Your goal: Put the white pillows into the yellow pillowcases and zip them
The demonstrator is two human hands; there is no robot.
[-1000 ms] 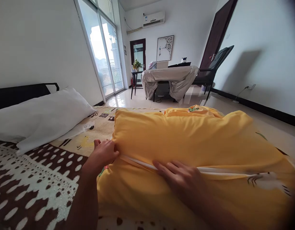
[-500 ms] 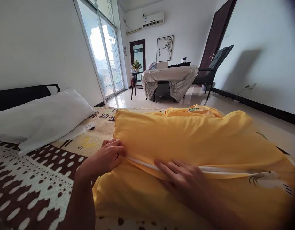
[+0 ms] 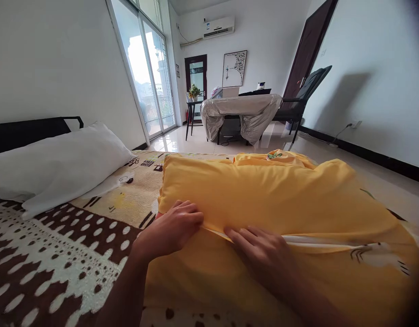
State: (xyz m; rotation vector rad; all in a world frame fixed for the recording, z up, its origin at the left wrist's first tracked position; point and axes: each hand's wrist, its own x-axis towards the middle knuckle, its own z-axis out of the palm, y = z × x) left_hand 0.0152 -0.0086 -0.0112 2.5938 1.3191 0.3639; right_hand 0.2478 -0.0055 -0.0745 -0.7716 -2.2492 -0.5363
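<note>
A plump yellow fabric cover (image 3: 263, 190) lies on the bed, with a long slit running across its near side. White filling (image 3: 314, 242) shows through the slit, mostly to the right of my hands. At the slit's left part, my left hand (image 3: 182, 222) is closed, its fingertips pinching the edge of the cover; any zip pull there is hidden under the fingers. My right hand (image 3: 260, 250) is a short way to the right, fingers bent over the slit and gripping the fabric at its edge. A narrow strip of white is visible between the two hands.
A white pillow (image 3: 69, 163) rests at the left by the black headboard (image 3: 28, 134). Beneath everything is a brown and cream patterned bedspread (image 3: 52, 259). Beyond the bed stand a covered table (image 3: 241, 106) and a black chair (image 3: 303, 100).
My left hand has slid right along the slit, towards my right hand. Behind it the slit's edges now lie together, with less white showing. My right hand has stayed nearly in place.
</note>
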